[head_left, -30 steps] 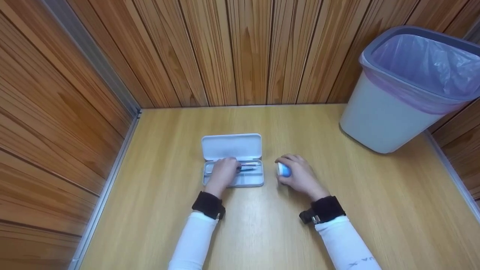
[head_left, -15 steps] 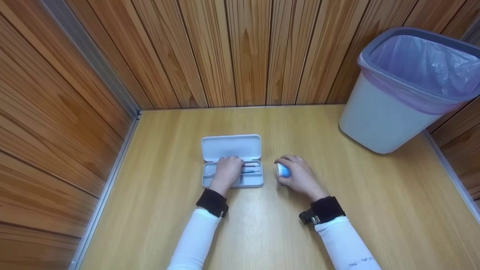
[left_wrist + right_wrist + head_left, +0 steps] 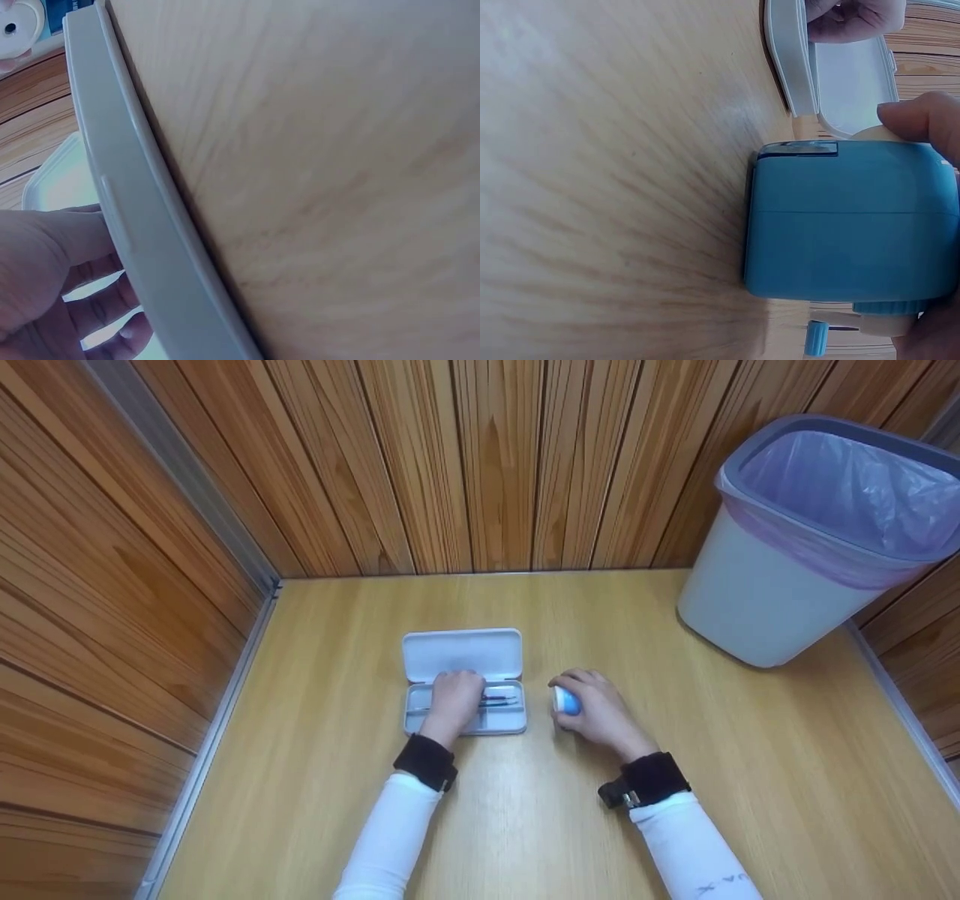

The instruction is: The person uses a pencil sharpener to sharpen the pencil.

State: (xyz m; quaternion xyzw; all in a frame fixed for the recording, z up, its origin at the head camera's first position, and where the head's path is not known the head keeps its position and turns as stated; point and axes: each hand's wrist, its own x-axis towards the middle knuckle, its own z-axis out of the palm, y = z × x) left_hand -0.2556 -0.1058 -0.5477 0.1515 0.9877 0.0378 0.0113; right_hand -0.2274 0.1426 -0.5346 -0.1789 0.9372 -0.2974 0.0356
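Note:
A light grey pencil case (image 3: 463, 651) lies with its lid raised in the head view. My left hand (image 3: 456, 697) reaches into its tray, fingers bent behind the near wall in the left wrist view. Slim pens or pencils (image 3: 504, 700) stick out to the right of that hand; I cannot tell whether its hidden fingertips pinch one. To the right of the case, my right hand (image 3: 600, 711) grips a blue crank pencil sharpener (image 3: 847, 225) standing on the table. Its white round face with a dark hole points toward the case. The crank knob (image 3: 817, 339) shows in the right wrist view.
A bin (image 3: 772, 577) with a grey rim and a pinkish plastic liner stands at the back right of the wooden table (image 3: 525, 825). Wood-panelled walls (image 3: 495, 472) close off the back and sides. Both wrists wear black bands.
My left hand has shifted slightly right and back within the case. The upper pen that lay apart now shows close beside the lower one. The right hand and sharpener have stayed put.

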